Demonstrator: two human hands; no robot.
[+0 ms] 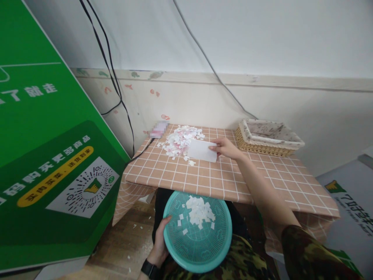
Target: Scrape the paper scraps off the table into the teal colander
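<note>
My right hand (pixel 223 148) pinches a white card (pixel 202 151) by its right end, low over the table. The card's left end touches or overlaps a heap of small white and pinkish paper scraps (pixel 182 136). In my lap sits a round teal plastic basket (pixel 198 249), its left rim gripped by my left hand (pixel 161 237). Several small white paper pieces (pixel 200 212) lie in the basket, most in a cluster near its far side and a few scattered to the left.
A checked brown cloth covers the table (pixel 233 177). At its back right stands a lined wicker basket (pixel 269 136); a blurred flat device (pixel 159 129) with a cable lies back left. A green sign board (pixel 58 155) stands at left. Scraps dot the floor.
</note>
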